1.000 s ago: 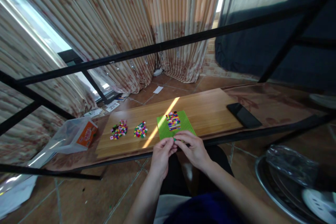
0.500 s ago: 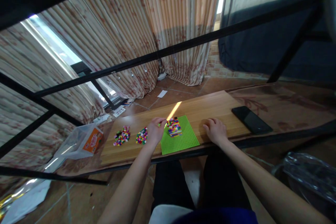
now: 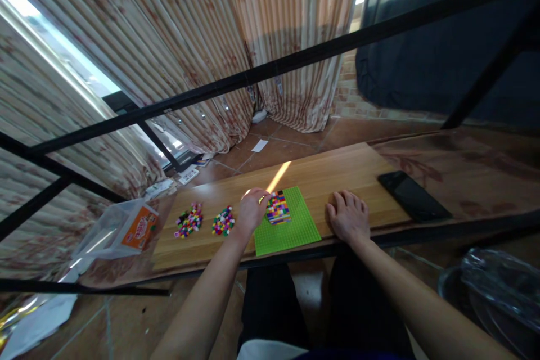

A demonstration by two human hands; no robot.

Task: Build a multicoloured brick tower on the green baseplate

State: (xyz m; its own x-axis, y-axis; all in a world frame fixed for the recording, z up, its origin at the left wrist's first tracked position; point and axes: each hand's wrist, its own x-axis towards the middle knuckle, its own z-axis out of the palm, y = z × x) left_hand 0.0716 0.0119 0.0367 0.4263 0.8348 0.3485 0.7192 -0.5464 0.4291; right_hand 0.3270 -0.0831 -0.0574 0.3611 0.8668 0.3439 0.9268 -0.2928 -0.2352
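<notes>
Left hand [image 3: 252, 211] is curled in at the block's [image 3: 278, 209] left side, can't tell if it's gripping a brick. Block's on the far part of the green plate [image 3: 291, 239]; right hand [image 3: 349, 216] just lies loose on the board [image 3: 333, 171].

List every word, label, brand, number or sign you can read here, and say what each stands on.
No text reads clearly.
Orange label on the clear plastic box: pale lettering, too small and blurred to read.
Printed paper on the floor: dark marks, too small to read.
Brick build and green baseplate: no lettering visible.
Black phone: no readable text.
</notes>
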